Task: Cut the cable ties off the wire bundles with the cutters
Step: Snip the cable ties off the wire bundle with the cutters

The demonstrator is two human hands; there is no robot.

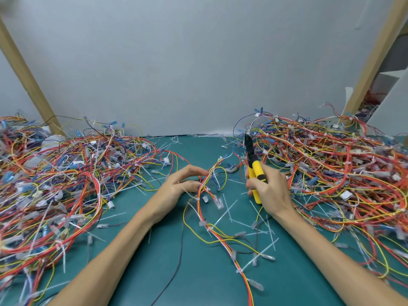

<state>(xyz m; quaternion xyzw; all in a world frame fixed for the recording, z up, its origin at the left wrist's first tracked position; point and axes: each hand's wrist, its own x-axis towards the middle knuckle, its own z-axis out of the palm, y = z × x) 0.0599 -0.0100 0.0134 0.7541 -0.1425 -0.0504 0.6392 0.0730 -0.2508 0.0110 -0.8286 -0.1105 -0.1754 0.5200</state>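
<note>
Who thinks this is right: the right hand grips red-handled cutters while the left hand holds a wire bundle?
Wrong in one respect: the head view shows the cutters have yellow handles, not red. The right hand grips them while the left hand holds a wire bundle.

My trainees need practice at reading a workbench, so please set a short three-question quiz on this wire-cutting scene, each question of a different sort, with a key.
1. True or false: the left hand holds the cutters.
2. Multiple choice: the cutters' handles are A) red, B) yellow, C) blue.
3. Short answer: what do the left hand's fingers grip?

Key
1. False: the right hand holds them.
2. B.
3. A wire bundle.
</note>
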